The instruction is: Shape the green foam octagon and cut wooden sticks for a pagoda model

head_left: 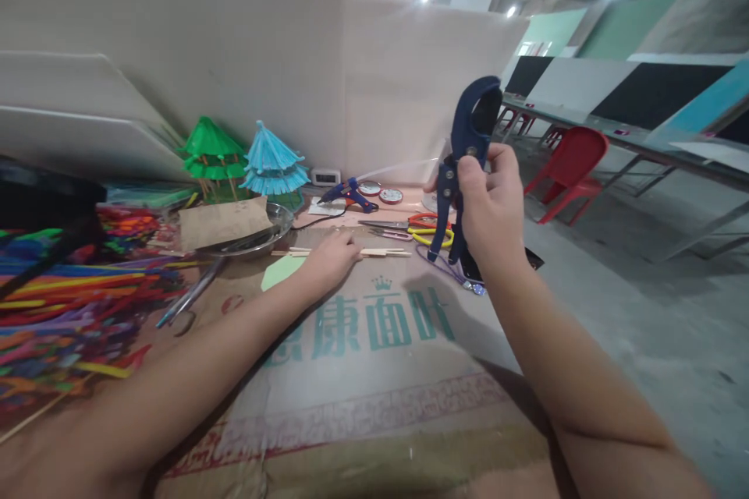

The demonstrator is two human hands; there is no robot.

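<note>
Forearms [222, 355] over printed sheet [374, 382] | right fingers [473, 176] gripping cutter [468, 139] | left fingers [349, 246] unclear | red chair [574, 160]

The dark blue cutter [463, 125], which you hold at two o'clock, has a smooth, painted look, with bare metal at its pivots [471, 150]; the thin sticks [383, 253] near you, just below the centre at six o'clock, are of pale, matt wood; the bowl [282, 228] at nine o'clock is of glossy metal, and the brown piece [225, 224] over it looks like matt cardboard; the blue tree [274, 164] at ten o'clock is rough and fringed; the printed sheet [374, 382], lower at six o'clock, is creased, plastic or paper you cannot tell; the red chair [576, 160], towards three o'clock, is smooth plastic.
</note>
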